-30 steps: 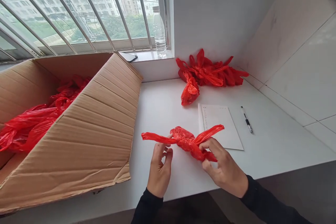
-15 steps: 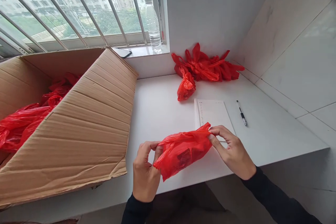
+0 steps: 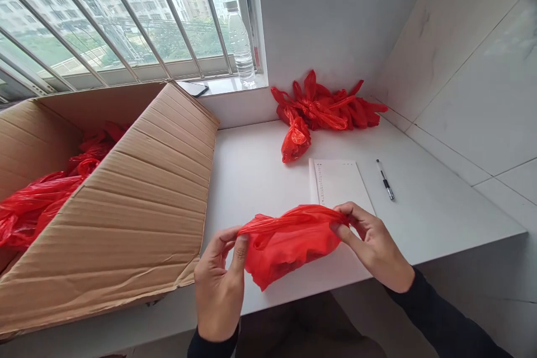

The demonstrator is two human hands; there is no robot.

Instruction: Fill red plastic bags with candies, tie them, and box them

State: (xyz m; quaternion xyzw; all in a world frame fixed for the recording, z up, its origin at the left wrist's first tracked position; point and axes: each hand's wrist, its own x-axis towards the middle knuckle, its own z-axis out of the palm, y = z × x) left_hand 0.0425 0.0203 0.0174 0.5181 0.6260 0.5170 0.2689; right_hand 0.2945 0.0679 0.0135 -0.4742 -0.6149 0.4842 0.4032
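Note:
A thin red plastic bag (image 3: pixel 293 243) is stretched between my two hands over the front of the white table. My left hand (image 3: pixel 222 279) pinches its left upper corner between thumb and fingers. At the opposite end, my right hand (image 3: pixel 369 240) grips the right upper corner the same way. Something darker shows faintly through the lower part of the bag, but I cannot make out what it is. Just behind the bag lies an open notebook (image 3: pixel 344 182) with writing down its left side, its near part covered by the bag. A black-gripped pen (image 3: pixel 385 180) rests to its right.
On the left stands a large open cardboard box (image 3: pixel 138 196) holding red plastic bags (image 3: pixel 46 193). Several knotted red bags (image 3: pixel 323 106) lie against the back wall. A clear water bottle (image 3: pixel 241 47) and a phone (image 3: pixel 195 89) sit on the sill by the barred window.
My left hand has shifted left and slightly down, its thumb now on top of the bag's edge. The bag is spread wider, and the dark patch seen through it is less distinct.

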